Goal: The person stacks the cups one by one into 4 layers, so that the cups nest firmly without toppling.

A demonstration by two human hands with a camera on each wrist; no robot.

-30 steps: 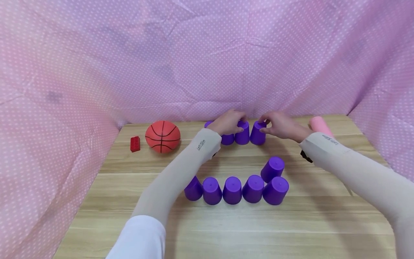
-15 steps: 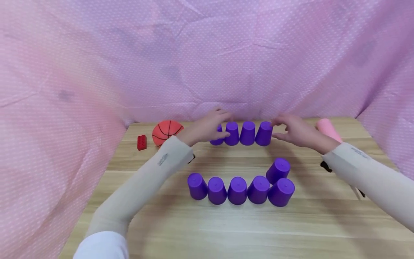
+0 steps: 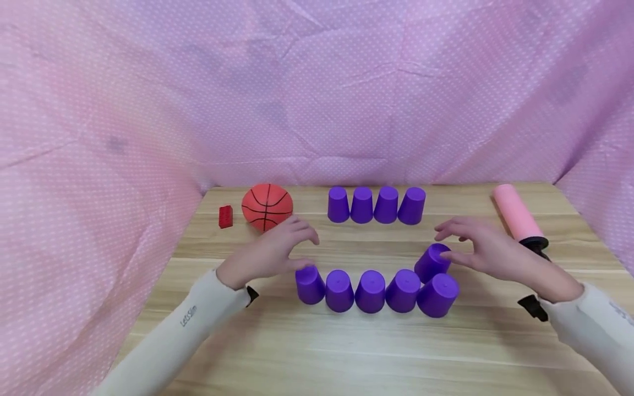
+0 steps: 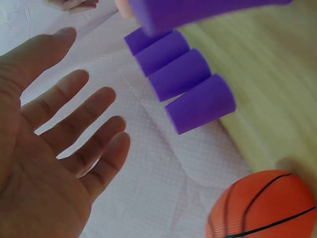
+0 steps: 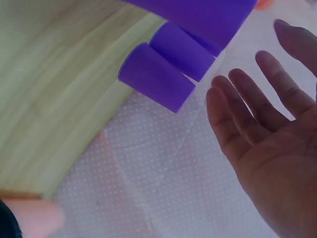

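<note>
In the head view several purple cups stand upside down in a row at the back of the table. Nearer, a second row of purple cups stands the same way, with one cup just behind its right end. My left hand is by the leftmost near cup, its thumb overlapping the top edge; contact is unclear. My right hand is beside the cup behind the row's right end, thumb near its top. Both wrist views show straight, spread fingers and palms holding nothing.
An orange-red basketball lies behind my left hand, with a red toy brick to its left. At the right lies a pink cylinder with a black end. Pink dotted cloth hangs behind the wooden table.
Both hands have let go of the back-row cups and come apart and nearer, toward the ends of the front row. The back row is now in full view.
</note>
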